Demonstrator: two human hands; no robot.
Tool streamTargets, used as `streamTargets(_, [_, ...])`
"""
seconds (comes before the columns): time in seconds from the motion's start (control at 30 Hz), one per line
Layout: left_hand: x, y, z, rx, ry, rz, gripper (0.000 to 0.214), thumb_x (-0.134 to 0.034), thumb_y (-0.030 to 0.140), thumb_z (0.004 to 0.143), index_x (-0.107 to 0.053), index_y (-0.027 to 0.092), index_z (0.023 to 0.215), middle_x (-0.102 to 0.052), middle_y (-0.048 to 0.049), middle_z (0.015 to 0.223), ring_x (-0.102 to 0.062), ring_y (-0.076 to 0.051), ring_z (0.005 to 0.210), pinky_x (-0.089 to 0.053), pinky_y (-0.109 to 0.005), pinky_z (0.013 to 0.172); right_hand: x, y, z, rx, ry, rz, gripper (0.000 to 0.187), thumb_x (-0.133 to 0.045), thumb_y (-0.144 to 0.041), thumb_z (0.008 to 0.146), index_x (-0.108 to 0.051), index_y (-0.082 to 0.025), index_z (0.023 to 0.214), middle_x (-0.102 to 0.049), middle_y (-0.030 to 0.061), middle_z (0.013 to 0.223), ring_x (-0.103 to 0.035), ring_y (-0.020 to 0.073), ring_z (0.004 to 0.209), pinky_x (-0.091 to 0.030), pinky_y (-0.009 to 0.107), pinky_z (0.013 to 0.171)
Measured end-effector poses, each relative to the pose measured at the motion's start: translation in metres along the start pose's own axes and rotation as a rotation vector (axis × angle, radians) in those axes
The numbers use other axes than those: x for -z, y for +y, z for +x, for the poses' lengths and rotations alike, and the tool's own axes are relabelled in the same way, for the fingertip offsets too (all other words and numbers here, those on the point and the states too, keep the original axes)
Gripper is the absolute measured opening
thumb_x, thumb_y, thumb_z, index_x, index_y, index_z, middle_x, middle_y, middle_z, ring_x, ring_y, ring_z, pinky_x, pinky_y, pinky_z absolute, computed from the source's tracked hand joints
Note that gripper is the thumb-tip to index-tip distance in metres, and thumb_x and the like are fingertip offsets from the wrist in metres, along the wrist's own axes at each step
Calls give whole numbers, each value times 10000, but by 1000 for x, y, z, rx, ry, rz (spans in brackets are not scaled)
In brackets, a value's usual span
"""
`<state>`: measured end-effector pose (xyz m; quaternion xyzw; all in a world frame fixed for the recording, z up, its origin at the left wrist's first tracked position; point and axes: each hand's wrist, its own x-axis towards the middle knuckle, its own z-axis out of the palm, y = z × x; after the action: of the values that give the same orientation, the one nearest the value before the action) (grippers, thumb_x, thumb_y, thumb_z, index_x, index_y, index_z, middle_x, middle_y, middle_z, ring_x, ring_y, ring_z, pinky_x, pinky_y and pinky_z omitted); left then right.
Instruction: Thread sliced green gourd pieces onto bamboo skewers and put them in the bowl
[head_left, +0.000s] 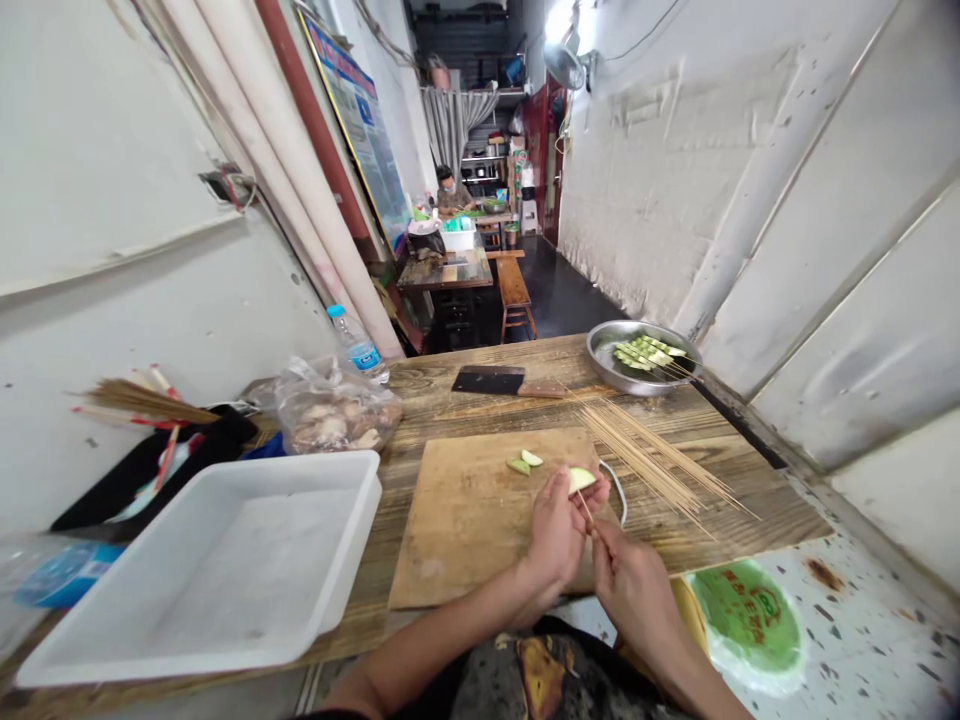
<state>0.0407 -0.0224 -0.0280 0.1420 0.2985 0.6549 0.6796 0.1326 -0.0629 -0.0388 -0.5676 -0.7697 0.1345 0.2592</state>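
My left hand (559, 525) is closed around a pale green vegetable slice (580, 480), held above the right side of a wooden cutting board (465, 520). In my right hand (634, 580) a thin bamboo skewer (584, 505) is pinched, its upper end at the slice; whether it has pierced the slice I cannot tell. A few loose green pieces (525, 461) lie on the board just beyond my left hand. Bare bamboo skewers (652, 460) are spread on the table to the right. At the back right, a metal bowl (600, 368) holds skewered green slices (646, 352).
A cleaver (491, 381) lies beyond the board. On the left are a white plastic tray (360, 500), a clear bag of mushroom-like pieces (337, 420) and a water bottle (358, 345). Farther back, a person (454, 195) sits at another table near a wooden bench (512, 285).
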Motion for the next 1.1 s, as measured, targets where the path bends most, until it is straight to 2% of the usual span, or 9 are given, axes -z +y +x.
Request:
streamTargets(0.37, [0,-5,-7,58,-26,72,251,-625,374,761,-609,133,830,-690,-86,832,-649,-174,753,-487,-308,771,1,-5,6,65,47,-68,380,-267,-192,885,-634,-97,910,-682,102,659,-633,177,532,-387,243,480])
streamTargets(0.53, [1,-8,-15,124,-173,32,219,-600,359,789,-604,152,859,-678,-82,900,-637,-187,841,-467,-324,829,2,-2,14,-2,105,-41,369,-289,-221,887,-638,-114,834,-660,84,627,-595,157,492,-373,240,484])
streamTargets(0.63, [4,-7,-16,169,-222,-26,300,-555,426,814,-611,144,899,-669,-96,924,-630,-213,881,-460,-350,851,5,1,12,-25,93,100,354,-318,-282,900,-624,-147,783,-651,59,637,-584,144,513,-391,232,510])
streamTargets(0.77, [5,2,-15,241,-228,-84,460,-454,532,839,-620,113,935,-659,-133,963,-627,-242,908,-470,-366,835,9,4,-4,-63,26,314,304,-358,-325,908,-617,-173,862,-670,42,757,-616,136,621,-447,222,590])
streamTargets(0.83, [5,6,-14,216,-208,-53,440,-464,505,846,-619,108,953,-652,-141,994,-628,-232,903,-476,-356,827,10,6,-14,-64,41,319,291,-370,-321,903,-619,-169,915,-670,38,753,-626,143,636,-464,228,611])
streamTargets(0.97, [6,8,-13,154,-163,-18,366,-506,439,846,-604,104,959,-652,-148,993,-635,-217,878,-479,-355,827,9,8,-27,-64,43,301,312,-355,-317,916,-626,-162,917,-548,-23,509,-572,138,494,-454,220,541])
streamTargets(1.1, [6,3,-14,148,-148,-15,285,-531,376,843,-594,108,920,-663,-141,958,-644,-214,860,-479,-355,823,9,1,-27,-33,60,316,295,-358,-296,913,-607,-178,809,-576,-11,561,-541,119,467,-424,206,492])
